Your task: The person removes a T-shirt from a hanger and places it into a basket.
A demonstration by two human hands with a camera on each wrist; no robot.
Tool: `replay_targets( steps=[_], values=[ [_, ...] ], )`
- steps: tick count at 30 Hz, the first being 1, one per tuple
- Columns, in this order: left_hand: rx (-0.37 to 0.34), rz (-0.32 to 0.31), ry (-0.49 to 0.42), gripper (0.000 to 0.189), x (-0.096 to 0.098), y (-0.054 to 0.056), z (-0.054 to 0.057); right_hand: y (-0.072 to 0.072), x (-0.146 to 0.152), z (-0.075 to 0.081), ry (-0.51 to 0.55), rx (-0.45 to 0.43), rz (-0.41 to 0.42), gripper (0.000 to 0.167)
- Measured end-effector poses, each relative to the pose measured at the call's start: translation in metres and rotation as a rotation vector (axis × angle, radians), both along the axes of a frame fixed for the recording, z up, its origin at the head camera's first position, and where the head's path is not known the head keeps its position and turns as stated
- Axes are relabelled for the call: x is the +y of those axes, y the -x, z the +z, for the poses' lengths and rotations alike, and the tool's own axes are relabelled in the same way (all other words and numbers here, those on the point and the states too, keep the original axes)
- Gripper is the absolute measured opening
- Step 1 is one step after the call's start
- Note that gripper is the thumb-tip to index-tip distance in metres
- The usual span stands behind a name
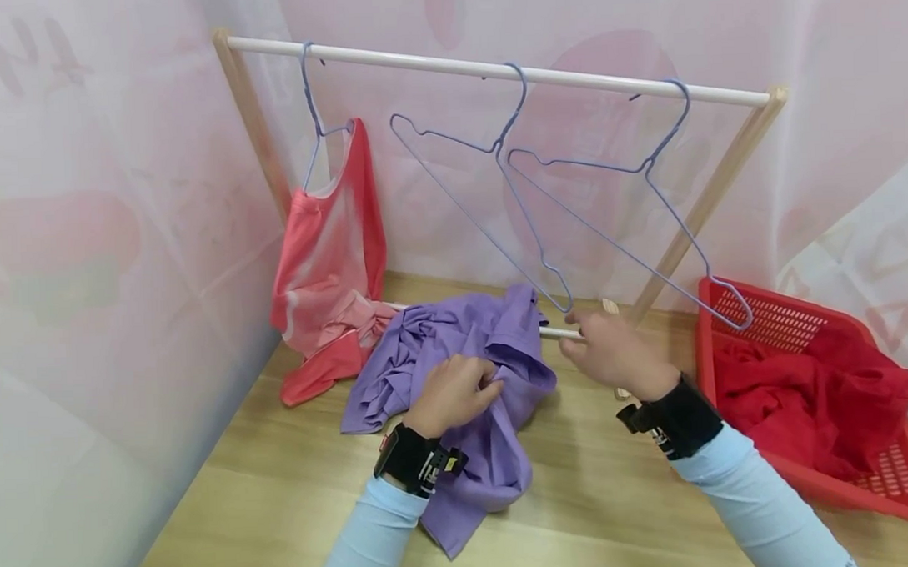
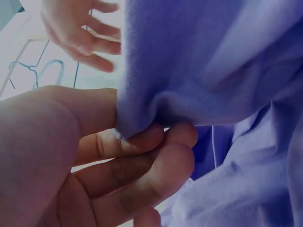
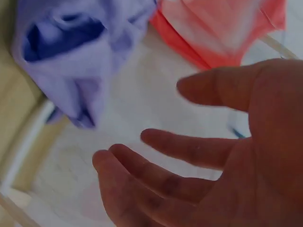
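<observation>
A crumpled purple garment [image 1: 455, 325] lies on the wooden tabletop below the rack. My left hand [image 1: 454, 392] pinches its fabric; in the left wrist view the thumb and index finger of that hand [image 2: 118, 142] grip a folded edge of the purple cloth [image 2: 189, 61]. To the right, my right hand [image 1: 614, 353] hovers near the lower end of the middle blue wire hanger [image 1: 482, 228]. In the right wrist view the fingers [image 3: 184, 146] of that hand are spread, with nothing between them, apart from the purple garment [image 3: 90, 61].
A white rail [image 1: 431, 63] on wooden legs carries the hangers. A coral-and-pink garment [image 1: 332, 238] hangs at the left, its lower part on the table. Another blue hanger [image 1: 607, 165] hangs at the right, above a red basket [image 1: 882, 498] holding red cloth [image 1: 796, 405].
</observation>
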State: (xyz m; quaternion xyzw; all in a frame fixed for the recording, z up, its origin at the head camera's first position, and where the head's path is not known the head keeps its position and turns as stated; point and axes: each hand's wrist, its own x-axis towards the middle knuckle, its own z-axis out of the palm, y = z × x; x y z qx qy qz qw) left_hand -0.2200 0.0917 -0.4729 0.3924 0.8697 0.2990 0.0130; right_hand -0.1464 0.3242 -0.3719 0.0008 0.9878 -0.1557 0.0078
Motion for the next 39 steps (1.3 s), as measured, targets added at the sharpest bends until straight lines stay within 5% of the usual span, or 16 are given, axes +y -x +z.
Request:
replay_targets(
  steps=[8, 12, 14, 18, 22, 30, 35, 39],
  values=[
    [0.017, 0.140, -0.010, 0.018, -0.006, 0.012, -0.011, 0.010, -0.028, -0.068, 0.073, -0.155, 0.115, 0.130],
    [-0.057, 0.240, 0.048, 0.096, -0.008, 0.019, -0.028, 0.029, -0.038, -0.100, 0.075, -0.196, 0.109, 0.148],
    [-0.124, 0.256, 0.085, 0.120, -0.009, 0.021, -0.040, 0.038, -0.040, -0.115, 0.075, -0.208, 0.108, 0.150],
    [-0.203, 0.230, 0.111, 0.135, -0.009, 0.023, -0.060, 0.049, -0.045, -0.141, 0.054, -0.247, 0.108, 0.149],
    [-0.173, 0.218, 0.132, 0.129, -0.009, 0.026, -0.068, 0.058, -0.053, -0.146, 0.002, -0.272, 0.098, 0.138],
    [0.025, 0.175, 0.170, 0.088, 0.005, 0.023, -0.057, 0.068, -0.058, -0.138, -0.083, -0.173, 0.161, 0.102],
    [0.106, 0.148, 0.164, 0.062, 0.015, 0.013, -0.051, 0.051, -0.060, -0.138, -0.038, -0.119, 0.200, 0.095],
    [0.120, 0.118, 0.110, 0.041, 0.021, 0.003, -0.042, 0.035, -0.055, -0.128, 0.006, -0.062, 0.208, 0.071]
  ],
)
